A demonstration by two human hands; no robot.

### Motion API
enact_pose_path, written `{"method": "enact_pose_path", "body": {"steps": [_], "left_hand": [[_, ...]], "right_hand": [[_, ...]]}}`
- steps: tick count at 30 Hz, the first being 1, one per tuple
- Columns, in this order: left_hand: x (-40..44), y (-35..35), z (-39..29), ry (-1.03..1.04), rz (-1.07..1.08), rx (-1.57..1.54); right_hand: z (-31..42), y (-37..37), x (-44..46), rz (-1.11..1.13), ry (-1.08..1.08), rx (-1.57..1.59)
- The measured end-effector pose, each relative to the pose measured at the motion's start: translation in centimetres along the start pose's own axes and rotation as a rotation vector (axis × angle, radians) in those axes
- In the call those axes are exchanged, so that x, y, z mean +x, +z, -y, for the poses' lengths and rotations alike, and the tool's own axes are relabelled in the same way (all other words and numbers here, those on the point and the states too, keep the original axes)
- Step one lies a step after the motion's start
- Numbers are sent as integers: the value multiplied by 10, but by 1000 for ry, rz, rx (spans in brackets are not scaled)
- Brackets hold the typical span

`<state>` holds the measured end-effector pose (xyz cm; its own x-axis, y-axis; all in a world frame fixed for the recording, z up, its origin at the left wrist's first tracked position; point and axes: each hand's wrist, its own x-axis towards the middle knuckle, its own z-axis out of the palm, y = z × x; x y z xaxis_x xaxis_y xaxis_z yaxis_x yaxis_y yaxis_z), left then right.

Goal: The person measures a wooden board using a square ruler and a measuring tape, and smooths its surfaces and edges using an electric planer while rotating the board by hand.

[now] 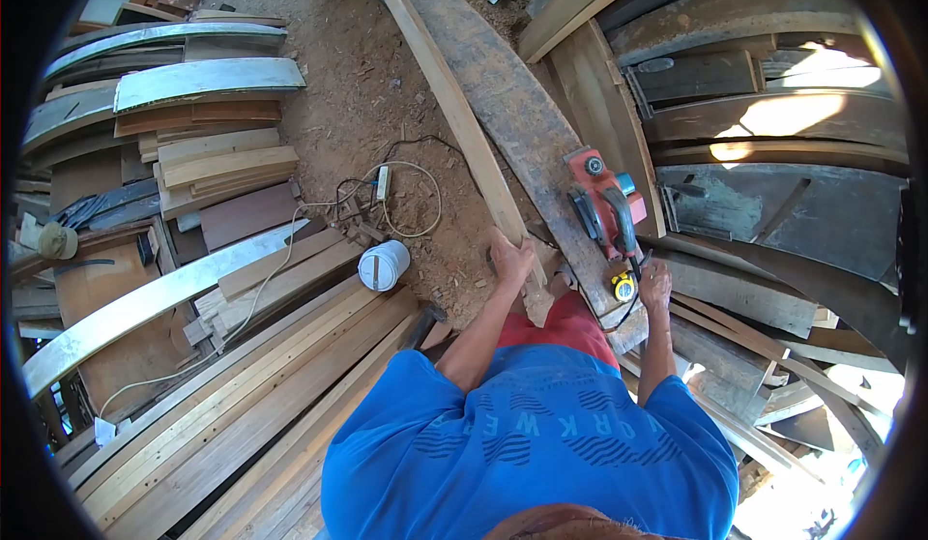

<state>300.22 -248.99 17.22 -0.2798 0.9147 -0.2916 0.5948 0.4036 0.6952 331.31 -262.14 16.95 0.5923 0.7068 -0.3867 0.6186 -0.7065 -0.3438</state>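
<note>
My left hand (512,256) is wrapped round the near end of a long wooden board (454,105), which runs away from me along the workbench's left edge. My right hand (656,284) is closed at the bench's right edge, just behind a red electric planer (601,202). Something thin and dark shows at its fingertips, too small to name. The planer rests on the worn wooden bench (503,76), its black handle towards my right hand. Between the planer and me lies a yellow tape measure (623,287), close to my right hand but apart from it.
A white bucket (384,265) stands on the sawdust-covered floor (348,86) to the left. Near it a power strip (383,183) lies among looping cords. Stacked planks (222,168) fill the left side, and more timber (764,115) leans on the right.
</note>
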Motion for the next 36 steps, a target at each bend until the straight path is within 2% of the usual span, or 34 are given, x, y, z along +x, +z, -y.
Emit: {"method": "enact_pose_path", "body": {"steps": [4,8,10,13,16,19,20,22,23,26,27,31,34,36], "left_hand": [[-1,-10,-37,-158,157,-130],[1,4,-25,-164,109,-239],[1,2,-27,-133,96,-252],[6,5,-4,-35,199,-263],[8,1,10,-213,489,-646],[7,-6,24,-272,643,-852],[4,-5,26,-263,642,-816],[-5,0,28,-244,643,-749],[-9,14,42,-208,606,-650],[-27,22,48,-151,482,-442],[-26,46,78,-161,555,-462],[-22,93,129,-26,544,-452],[-13,109,139,73,545,-447],[-21,69,95,174,589,-274]], "right_hand": [[11,-5,4,-28,-136,77],[56,-22,5,-92,-194,182],[68,-25,9,-99,-294,211],[98,-41,5,-115,-430,267],[135,-59,-10,-223,-422,168],[172,-76,-20,-268,-545,141],[184,-77,-25,-275,-584,143],[200,-57,-33,-220,-718,167],[208,-46,-33,-10,-679,196],[245,0,-41,342,-560,16],[263,6,-45,472,-478,-31],[293,50,-50,573,-258,-39],[281,74,-41,524,-317,-62],[274,84,-36,486,-348,-32]]}}
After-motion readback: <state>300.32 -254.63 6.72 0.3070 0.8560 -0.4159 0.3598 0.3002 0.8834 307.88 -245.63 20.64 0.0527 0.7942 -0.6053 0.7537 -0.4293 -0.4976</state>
